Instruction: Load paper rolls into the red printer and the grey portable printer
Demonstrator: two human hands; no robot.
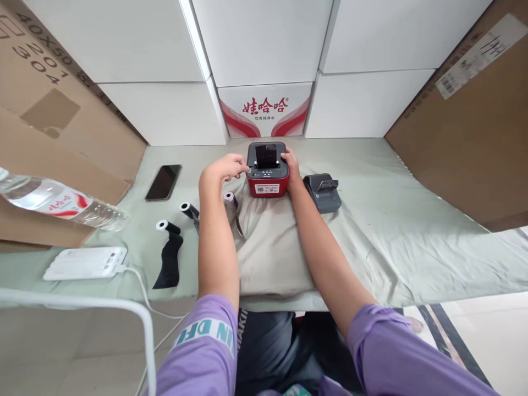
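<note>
A small red and black label printer (268,187) stands upright on the cloth, with black paper (266,155) sticking up from the slot in its top. My right hand (292,165) grips the printer's right side, thumb on the top edge. At the left edge of its top, my left hand (231,166) has its fingers curled, fingertips touching the casing; whether they pinch anything is hidden. To the right of the printer lies a dark grey device (323,192), close to my right forearm. Rolls of black-faced paper, one partly unrolled (170,258), another (188,209) and a third (229,198), lie to the left.
A phone (164,182), a tilted water bottle (61,201) and a white power bank (86,263) with a cable are at the left. White boxes (264,44) form a wall behind. Cardboard boxes (53,121) flank both sides. A white metal rail (103,302) crosses the lower left.
</note>
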